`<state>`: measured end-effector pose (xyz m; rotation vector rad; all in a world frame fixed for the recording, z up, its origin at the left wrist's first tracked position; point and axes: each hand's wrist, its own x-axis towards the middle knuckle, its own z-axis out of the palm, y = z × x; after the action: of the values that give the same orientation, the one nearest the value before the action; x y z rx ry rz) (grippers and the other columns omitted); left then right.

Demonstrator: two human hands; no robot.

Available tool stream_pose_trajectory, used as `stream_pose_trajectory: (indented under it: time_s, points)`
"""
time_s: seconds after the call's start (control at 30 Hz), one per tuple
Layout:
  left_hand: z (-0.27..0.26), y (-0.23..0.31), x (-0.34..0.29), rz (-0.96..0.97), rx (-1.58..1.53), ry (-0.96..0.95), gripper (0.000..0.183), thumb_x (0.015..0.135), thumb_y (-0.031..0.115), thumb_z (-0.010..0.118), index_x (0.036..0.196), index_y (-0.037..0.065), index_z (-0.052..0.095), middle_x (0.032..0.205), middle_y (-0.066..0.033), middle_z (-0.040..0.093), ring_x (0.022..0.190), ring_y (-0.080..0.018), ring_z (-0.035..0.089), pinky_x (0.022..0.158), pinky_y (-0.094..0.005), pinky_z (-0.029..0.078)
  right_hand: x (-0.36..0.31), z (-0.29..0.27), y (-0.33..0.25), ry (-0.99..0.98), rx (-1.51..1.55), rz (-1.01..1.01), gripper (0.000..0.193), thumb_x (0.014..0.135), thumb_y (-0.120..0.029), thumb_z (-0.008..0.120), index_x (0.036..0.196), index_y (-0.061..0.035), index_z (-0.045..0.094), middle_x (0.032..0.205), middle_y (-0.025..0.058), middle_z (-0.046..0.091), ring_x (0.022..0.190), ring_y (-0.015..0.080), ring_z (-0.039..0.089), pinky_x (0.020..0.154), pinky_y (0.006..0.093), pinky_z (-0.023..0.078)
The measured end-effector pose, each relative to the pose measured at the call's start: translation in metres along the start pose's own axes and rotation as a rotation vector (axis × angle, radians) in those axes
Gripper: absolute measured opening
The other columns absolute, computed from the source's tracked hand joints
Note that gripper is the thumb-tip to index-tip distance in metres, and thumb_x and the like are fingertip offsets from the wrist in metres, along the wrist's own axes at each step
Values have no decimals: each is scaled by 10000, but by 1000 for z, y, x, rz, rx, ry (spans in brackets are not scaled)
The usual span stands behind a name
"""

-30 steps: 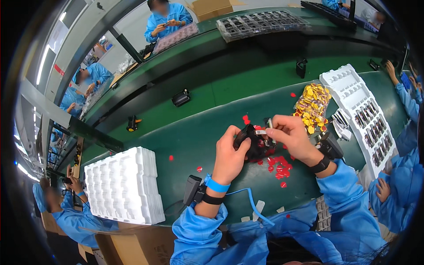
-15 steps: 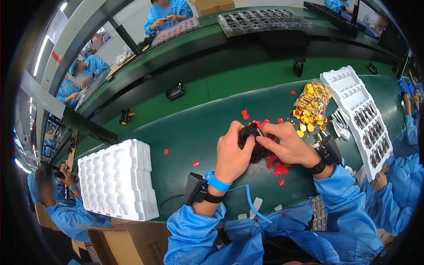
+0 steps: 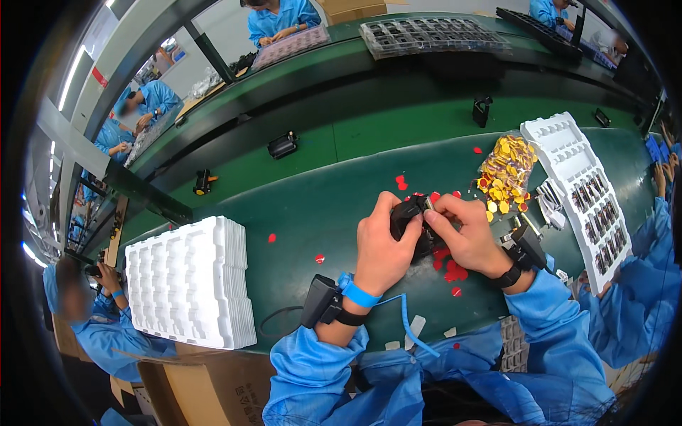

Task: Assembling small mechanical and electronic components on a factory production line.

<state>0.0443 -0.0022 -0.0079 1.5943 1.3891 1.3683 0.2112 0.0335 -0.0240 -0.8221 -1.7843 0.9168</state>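
My left hand (image 3: 382, 248) is closed around a black plastic housing (image 3: 406, 213), held just above the green bench. At the right side of this housing, my right hand (image 3: 465, 238) pinches a small silvery piece (image 3: 428, 204) between thumb and fingertips. Whether that piece is seated in the housing or apart from it, I cannot tell. Fingers hide much of the housing. Red round stickers (image 3: 453, 271) lie scattered beneath and around both hands. Past the right hand, a clear bag of yellow pieces (image 3: 510, 160) spills some onto the bench.
A stack of white moulded trays (image 3: 188, 284) stands left. At right, a white tray (image 3: 597, 213) holds rows of small parts, with a co-worker beside it. Black devices (image 3: 283, 145) sit on the green strip beyond. A blue coiled cord (image 3: 408, 323) runs from my left wristband.
Both hands keep hold of the black housing. My right fingers have shifted up along its right side, where the silvery piece now shows. The whole view has shifted slightly.
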Motion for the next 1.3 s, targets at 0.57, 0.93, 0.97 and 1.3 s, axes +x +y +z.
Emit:
stream_pose_trajectory:
  time_s: [0.57, 0.93, 0.97, 1.3]
  points:
    - [5, 0, -6, -5, -206, 24, 186, 888, 85, 668, 829, 8, 509, 661, -12, 494, 632, -61, 439, 544, -260, 370, -6, 9, -7, 148, 206, 151, 220, 959, -131, 620, 791, 12, 626, 610, -46, 525, 567, 26, 435, 506, 229, 325]
    - [4, 1, -6, 47, -71, 72, 178, 888, 87, 665, 841, 5, 514, 668, -31, 547, 632, -65, 485, 546, -273, 397, 2, -5, -13, -49, -108, -48, 174, 882, -86, 657, 762, 19, 589, 592, 100, 529, 501, 179, 512, 498, 305, 365]
    - [2, 0, -6, 46, -90, 45, 168, 889, 86, 665, 853, 5, 522, 683, -35, 559, 643, -65, 495, 556, -268, 407, 2, -5, -13, -53, -136, -44, 181, 884, -93, 657, 760, 18, 587, 598, 105, 528, 504, 185, 521, 500, 309, 367]
    - [5, -3, -11, 97, -144, 85, 185, 860, 99, 671, 937, 5, 530, 706, -139, 596, 622, -182, 596, 583, -335, 471, -4, -4, -13, -36, -171, -83, 183, 908, -117, 629, 774, 2, 592, 575, 63, 465, 506, 135, 467, 498, 305, 345]
